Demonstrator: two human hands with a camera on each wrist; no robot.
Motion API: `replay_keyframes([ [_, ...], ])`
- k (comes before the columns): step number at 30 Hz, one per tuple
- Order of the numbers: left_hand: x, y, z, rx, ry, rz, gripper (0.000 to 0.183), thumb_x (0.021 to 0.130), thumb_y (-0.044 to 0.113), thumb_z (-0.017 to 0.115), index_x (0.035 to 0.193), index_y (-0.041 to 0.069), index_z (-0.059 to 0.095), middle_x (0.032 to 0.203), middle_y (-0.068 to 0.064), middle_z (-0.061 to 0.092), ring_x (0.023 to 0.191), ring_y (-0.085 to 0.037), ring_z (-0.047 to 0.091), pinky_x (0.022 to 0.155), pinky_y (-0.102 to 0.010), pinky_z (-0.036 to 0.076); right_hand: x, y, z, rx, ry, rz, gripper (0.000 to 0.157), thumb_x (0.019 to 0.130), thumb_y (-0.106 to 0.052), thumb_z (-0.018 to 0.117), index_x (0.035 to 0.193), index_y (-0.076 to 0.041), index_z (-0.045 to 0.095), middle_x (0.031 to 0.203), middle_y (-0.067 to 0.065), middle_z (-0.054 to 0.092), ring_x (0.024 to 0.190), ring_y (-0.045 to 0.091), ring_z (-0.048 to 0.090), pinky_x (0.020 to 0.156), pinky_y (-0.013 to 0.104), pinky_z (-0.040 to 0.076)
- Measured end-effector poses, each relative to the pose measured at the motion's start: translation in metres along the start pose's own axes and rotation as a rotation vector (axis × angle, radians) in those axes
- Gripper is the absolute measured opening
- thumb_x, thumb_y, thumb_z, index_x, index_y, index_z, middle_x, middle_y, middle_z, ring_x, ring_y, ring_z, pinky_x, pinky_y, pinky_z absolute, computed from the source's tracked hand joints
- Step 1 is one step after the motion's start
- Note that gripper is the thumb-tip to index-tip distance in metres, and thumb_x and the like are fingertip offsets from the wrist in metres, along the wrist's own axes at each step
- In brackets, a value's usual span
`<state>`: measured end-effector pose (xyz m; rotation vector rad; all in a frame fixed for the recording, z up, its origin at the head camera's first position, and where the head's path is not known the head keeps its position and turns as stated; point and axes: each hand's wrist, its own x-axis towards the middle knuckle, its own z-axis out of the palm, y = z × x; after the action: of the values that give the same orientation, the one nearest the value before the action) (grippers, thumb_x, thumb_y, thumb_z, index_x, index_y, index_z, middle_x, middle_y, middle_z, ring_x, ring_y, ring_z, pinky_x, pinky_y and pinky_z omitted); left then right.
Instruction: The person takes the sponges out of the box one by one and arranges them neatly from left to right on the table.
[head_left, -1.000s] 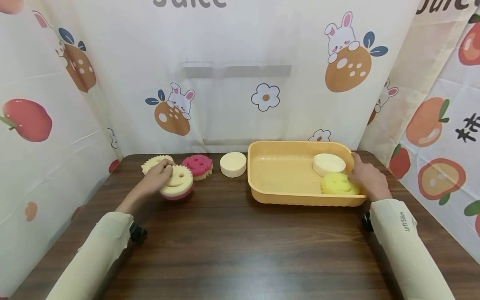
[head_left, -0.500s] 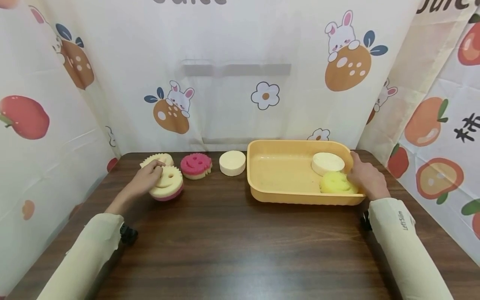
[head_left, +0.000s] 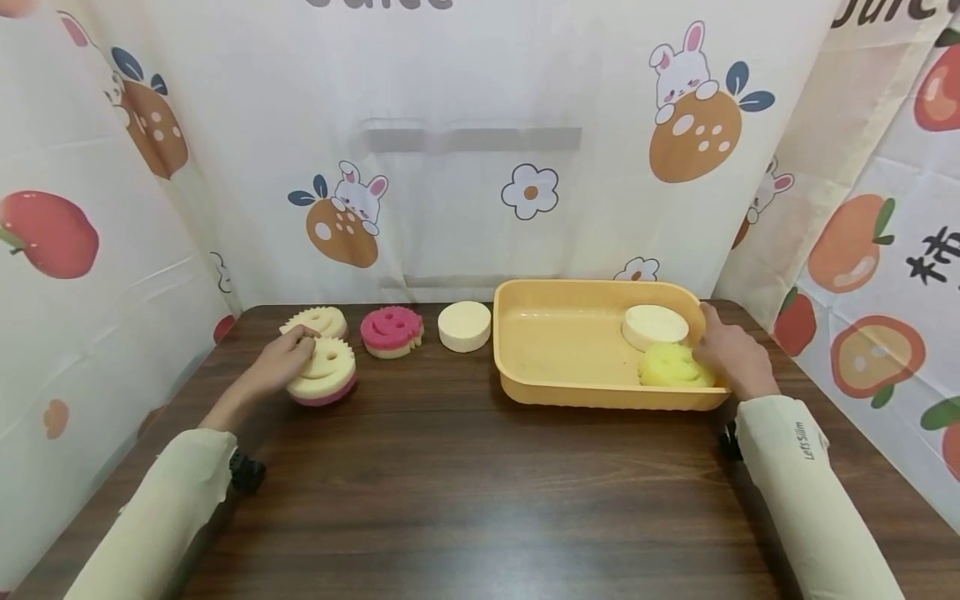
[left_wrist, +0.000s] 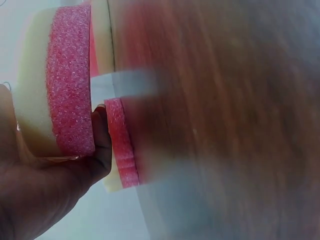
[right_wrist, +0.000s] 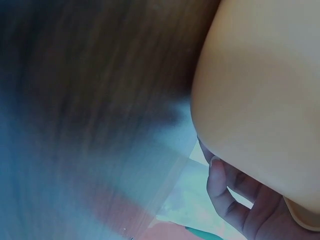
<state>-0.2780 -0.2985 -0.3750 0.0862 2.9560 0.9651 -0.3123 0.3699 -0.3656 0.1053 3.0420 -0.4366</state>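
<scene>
My left hand [head_left: 276, 367] pinches a round smiley-face sponge [head_left: 324, 379], cream on top and pink below, with notched edges. In the left wrist view this sponge [left_wrist: 72, 85] stands apart from the table, between thumb and fingers. Just behind it lies another cream-topped smiley sponge [head_left: 318, 318], partly hidden by the hand. A pink-topped smiley sponge [head_left: 392, 329] sits to its right. At the far right, my right hand [head_left: 738, 354] grips the right end of a yellow-orange plastic tray [head_left: 600, 397]; in the right wrist view its fingers [right_wrist: 218, 185] curl against the tray's outer wall.
Inside the tray's right end are a plain cream round sponge [head_left: 656, 327] and a bright yellow sponge [head_left: 675, 365]. A plain cream disc [head_left: 465, 326] stands just left of the tray. Printed cloth [head_left: 450, 208] hangs behind the brown wooden table [head_left: 480, 492].
My left hand has carried the cream-and-pink sponge leftward, away from the pink-topped one. The right hand stays at the tray, and the tray's contents look unchanged.
</scene>
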Motion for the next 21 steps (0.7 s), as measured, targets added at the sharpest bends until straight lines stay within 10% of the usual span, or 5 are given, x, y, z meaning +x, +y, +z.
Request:
replay_keyframes([
  [10, -0.003, -0.008, -0.004, 0.005, 0.000, 0.000, 0.051, 0.105, 0.029, 0.021, 0.135, -0.005, 0.045, 0.149, -0.032, 0.039, 0.130, -0.044, 0.041, 0.102, -0.055, 0.037, 0.001, 0.002, 0.001, 0.009, -0.007, 0.008, 0.078, 0.097, -0.029, 0.044, 0.158, -0.007, 0.001, 0.124, 0.041, 0.050, 0.096, 0.047, 0.058, 0.066, 0.053, 0.045],
  [21, -0.006, -0.016, -0.009, 0.035, -0.044, -0.030, 0.053, 0.105, 0.031, 0.021, 0.136, -0.005, 0.043, 0.133, -0.029, 0.048, 0.114, -0.038, 0.048, 0.091, -0.046, 0.042, 0.002, 0.003, 0.002, 0.005, 0.000, 0.010, 0.077, 0.098, -0.030, 0.043, 0.158, -0.006, 0.001, 0.125, 0.041, 0.050, 0.097, 0.048, 0.058, 0.068, 0.056, 0.045],
])
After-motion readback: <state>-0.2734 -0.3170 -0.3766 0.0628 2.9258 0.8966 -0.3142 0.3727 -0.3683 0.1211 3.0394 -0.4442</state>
